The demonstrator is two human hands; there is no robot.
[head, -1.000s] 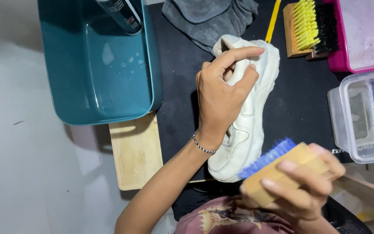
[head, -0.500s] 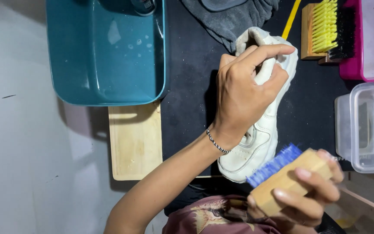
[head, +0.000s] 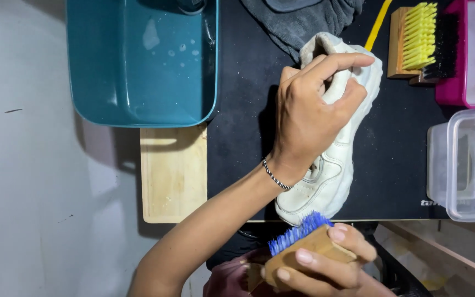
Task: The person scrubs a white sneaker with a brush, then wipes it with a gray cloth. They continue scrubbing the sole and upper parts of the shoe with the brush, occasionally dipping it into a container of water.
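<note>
Surface: black mat [head: 237, 159], centre frame.
Count: 1 white sneaker [head: 333, 176], 2 brushes, 1 teal tub [head: 138, 60].
Left hand [head: 309, 118]: curled, gripping sneaker collar.
Right hand [head: 325, 269]: closed on blue-bristle wooden brush [head: 298, 245], bottom centre.

White sneaker [head: 333, 170] lies on its side; blue-bristled wooden brush [head: 303, 247] tilted by its toe.

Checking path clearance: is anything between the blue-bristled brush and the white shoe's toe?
Nothing visible. The right hand holds the wooden brush just off the toe of the shoe, which the left hand grips at the heel.
</note>
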